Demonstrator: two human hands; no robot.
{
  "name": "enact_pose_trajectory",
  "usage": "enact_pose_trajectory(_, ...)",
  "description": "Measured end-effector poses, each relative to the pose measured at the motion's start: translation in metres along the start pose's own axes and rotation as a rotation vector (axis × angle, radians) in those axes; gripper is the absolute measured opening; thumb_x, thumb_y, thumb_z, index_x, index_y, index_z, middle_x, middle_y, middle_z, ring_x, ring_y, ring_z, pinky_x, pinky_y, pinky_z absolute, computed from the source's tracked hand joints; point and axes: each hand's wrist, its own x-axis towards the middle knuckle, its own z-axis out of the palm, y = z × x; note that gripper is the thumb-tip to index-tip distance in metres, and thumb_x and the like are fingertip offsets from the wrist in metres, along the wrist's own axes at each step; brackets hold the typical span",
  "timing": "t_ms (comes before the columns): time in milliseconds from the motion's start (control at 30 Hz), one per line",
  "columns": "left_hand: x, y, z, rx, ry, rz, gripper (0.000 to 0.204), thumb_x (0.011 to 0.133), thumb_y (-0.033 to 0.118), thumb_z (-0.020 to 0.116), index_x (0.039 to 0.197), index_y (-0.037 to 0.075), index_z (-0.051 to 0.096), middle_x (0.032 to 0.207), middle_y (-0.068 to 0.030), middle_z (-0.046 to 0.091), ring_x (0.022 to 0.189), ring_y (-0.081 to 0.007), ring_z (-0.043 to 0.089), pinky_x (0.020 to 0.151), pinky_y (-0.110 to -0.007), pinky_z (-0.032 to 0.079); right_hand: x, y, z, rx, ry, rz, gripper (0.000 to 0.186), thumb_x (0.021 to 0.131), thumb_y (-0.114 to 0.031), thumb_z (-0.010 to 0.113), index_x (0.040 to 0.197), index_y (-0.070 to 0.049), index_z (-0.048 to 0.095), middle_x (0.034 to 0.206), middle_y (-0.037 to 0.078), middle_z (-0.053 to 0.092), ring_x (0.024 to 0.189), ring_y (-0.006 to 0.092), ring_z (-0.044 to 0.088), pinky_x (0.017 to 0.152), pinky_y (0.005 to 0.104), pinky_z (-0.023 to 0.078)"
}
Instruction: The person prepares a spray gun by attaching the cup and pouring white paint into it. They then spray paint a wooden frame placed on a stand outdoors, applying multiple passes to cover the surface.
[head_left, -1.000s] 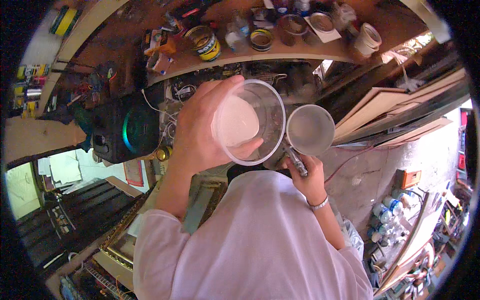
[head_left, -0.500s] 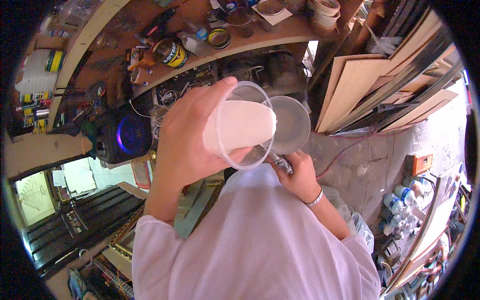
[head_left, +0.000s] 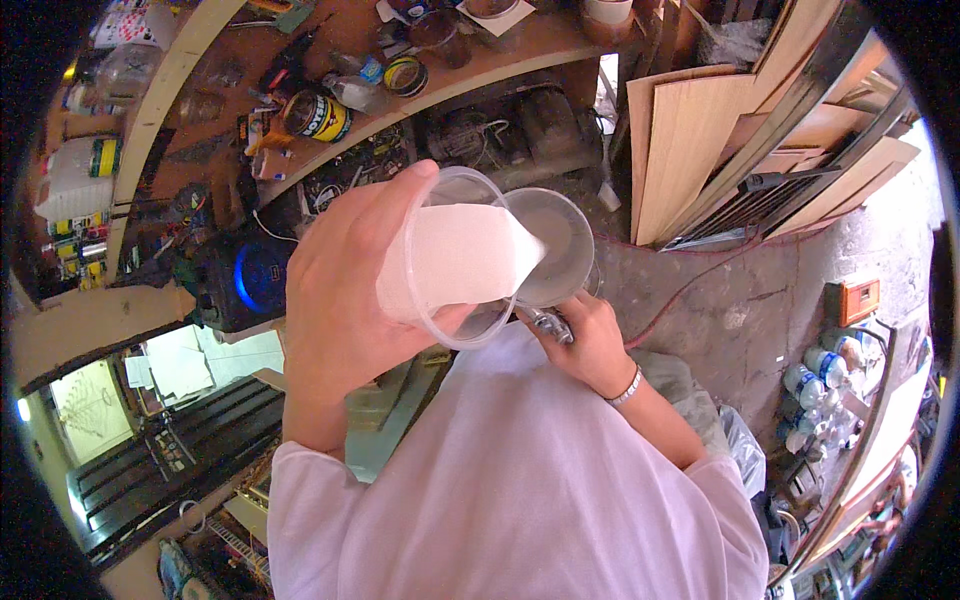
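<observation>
My left hand point(head_left: 340, 290) is closed around a clear plastic cup point(head_left: 490, 325), tipped over toward the right. White liquid point(head_left: 455, 250) fills its lower side and runs to a pointed tip at the rim. Just beyond that rim is the round, translucent cup point(head_left: 565, 250) of what looks like a spray gun, with a greyish inside. My right hand point(head_left: 595, 345), a bracelet on its wrist, is closed on the metal body of the spray gun point(head_left: 551, 325) below this cup. The two cups overlap in view; whether they touch, I cannot tell.
Ahead is a wooden workbench point(head_left: 410, 108) with a yellow-and-black can point(head_left: 318, 117) and jars. A speaker with a blue-lit ring point(head_left: 258, 278) stands at left. Wood panels point(head_left: 690, 150) lean at the right, and a red hose point(head_left: 665, 318) crosses the floor near plastic bottles point(head_left: 815, 375).
The white liquid has drawn from a rounded front into a pointed tip over the spray gun's cup. Both hands and cups sit slightly further left in view, and the background has shifted.
</observation>
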Motion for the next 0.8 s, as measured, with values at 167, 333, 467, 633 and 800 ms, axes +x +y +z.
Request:
enact_pose_trajectory(167, 0.0, 0.006, 0.002, 0.039, 0.011, 0.034, 0.1, 0.052, 0.017, 0.092, 0.142, 0.011, 0.05, 0.117, -0.0146, 0.066, 0.1, -0.0357, 0.066, 0.086, -0.047, 0.054, -0.005, 0.003, -0.001, 0.02, 0.002, -0.004, 0.051, 0.075, -0.018, 0.078, 0.12, -0.002, 0.058, 0.101, 0.015, 0.064, 0.084, 0.0381, 0.067, 0.071, 0.0479, 0.052)
enact_pose_trajectory(333, -0.002, 0.009, 0.002, 0.051, -0.013, 0.044, 0.102, 0.052, 0.018, 0.093, 0.143, 0.011, 0.049, 0.119, -0.0144, 0.066, 0.101, -0.0355, 0.066, 0.086, -0.046, 0.054, -0.01, 0.006, -0.001, -0.009, -0.007, 0.0, 0.053, 0.075, -0.019, 0.078, 0.121, -0.002, 0.059, 0.103, 0.015, 0.065, 0.085, 0.0369, 0.068, 0.071, 0.0484, 0.052)
enact_pose_trajectory(467, -0.003, 0.009, 0.003, 0.053, 0.017, 0.091, 0.103, 0.052, 0.019, 0.093, 0.144, 0.012, 0.049, 0.12, -0.0141, 0.066, 0.101, -0.0348, 0.066, 0.086, -0.045, 0.054, -0.012, 0.005, -0.001, 0.02, -0.017, 0.03, 0.053, 0.075, -0.02, 0.078, 0.122, -0.002, 0.059, 0.105, 0.015, 0.066, 0.086, 0.0366, 0.068, 0.075, 0.05, 0.051)
enact_pose_trajectory(633, -0.004, 0.011, 0.003, 0.071, 0.021, 0.099, 0.101, 0.052, 0.019, 0.093, 0.144, 0.012, 0.049, 0.119, -0.0141, 0.066, 0.1, -0.0346, 0.066, 0.085, -0.045, 0.054, -0.015, 0.004, -0.002, 0.008, -0.029, 0.043, 0.053, 0.075, -0.02, 0.078, 0.122, -0.003, 0.059, 0.104, 0.013, 0.066, 0.087, 0.0363, 0.068, 0.077, 0.0504, 0.05)
enact_pose_trajectory(800, -0.005, 0.013, 0.002, 0.078, 0.022, 0.093, 0.1, 0.053, 0.018, 0.093, 0.143, 0.012, 0.05, 0.118, -0.014, 0.066, 0.1, -0.0348, 0.066, 0.086, -0.045, 0.054, -0.014, 0.003, -0.002, 0.009, -0.02, 0.03, 0.052, 0.075, -0.02, 0.078, 0.12, -0.003, 0.06, 0.102, 0.014, 0.066, 0.087, 0.036, 0.068, 0.077, 0.0502, 0.05)
